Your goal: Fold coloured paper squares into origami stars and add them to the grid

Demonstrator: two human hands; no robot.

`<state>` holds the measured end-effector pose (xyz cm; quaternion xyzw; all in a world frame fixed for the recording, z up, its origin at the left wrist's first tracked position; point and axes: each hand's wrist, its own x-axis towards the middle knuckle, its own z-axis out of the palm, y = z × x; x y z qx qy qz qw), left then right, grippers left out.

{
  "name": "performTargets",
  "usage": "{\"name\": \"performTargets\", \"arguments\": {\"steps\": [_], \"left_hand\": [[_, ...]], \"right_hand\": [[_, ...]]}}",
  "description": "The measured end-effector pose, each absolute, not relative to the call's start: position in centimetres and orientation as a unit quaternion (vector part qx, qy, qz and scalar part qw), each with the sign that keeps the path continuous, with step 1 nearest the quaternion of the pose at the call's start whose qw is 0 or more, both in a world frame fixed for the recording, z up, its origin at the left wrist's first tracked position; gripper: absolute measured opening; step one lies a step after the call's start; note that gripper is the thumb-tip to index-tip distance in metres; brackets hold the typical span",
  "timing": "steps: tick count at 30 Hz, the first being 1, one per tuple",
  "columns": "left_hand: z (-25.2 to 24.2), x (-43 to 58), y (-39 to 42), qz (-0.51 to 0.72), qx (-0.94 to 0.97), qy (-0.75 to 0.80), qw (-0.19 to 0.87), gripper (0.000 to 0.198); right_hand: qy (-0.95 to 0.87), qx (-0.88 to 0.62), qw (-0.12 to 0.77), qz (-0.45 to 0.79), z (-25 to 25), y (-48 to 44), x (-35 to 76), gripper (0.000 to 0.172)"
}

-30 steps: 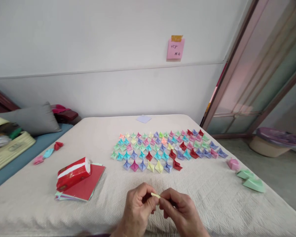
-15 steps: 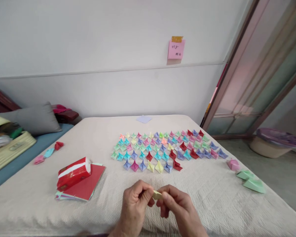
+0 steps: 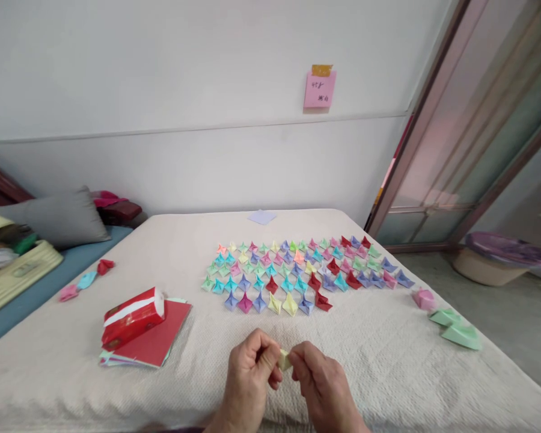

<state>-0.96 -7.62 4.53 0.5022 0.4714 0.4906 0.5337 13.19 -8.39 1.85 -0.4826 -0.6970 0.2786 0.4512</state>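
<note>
My left hand (image 3: 249, 377) and my right hand (image 3: 321, 385) meet low in the middle of the view, just above the near edge of the cream bedspread (image 3: 388, 361). Both pinch a small pale yellow folded paper piece (image 3: 284, 359) between thumbs and fingertips. Beyond them lie rows of several small folded paper shapes (image 3: 297, 270) in many colours. The nearest of these, a yellow one (image 3: 290, 305), sits a hand's width beyond my fingers.
A red packet (image 3: 133, 316) rests on a stack of coloured paper sheets (image 3: 160, 343) at the left. Green folded boats (image 3: 460, 332) and a pink shape (image 3: 422, 298) lie near the right edge. A grey pillow (image 3: 58, 216) and a pink wall note (image 3: 320, 89) are farther off.
The hands have dropped slightly toward me and the yellow piece has turned from a thin edge-on strip to a small squarish fold between the fingertips.
</note>
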Motion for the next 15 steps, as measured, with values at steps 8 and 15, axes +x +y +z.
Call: {"name": "performTargets", "arguments": {"steps": [8,15], "left_hand": [[4.7,-0.6,-7.6,0.513,0.456,0.415,0.597,0.024],[5.3,-1.0,-7.3,0.501,0.475,0.405,0.6,0.035]], "right_hand": [[-0.601,-0.505,0.453,0.423,2.4,-7.8,13.0,0.04],[-0.543,-0.499,0.437,0.515,3.2,-7.4,13.4,0.043]]}}
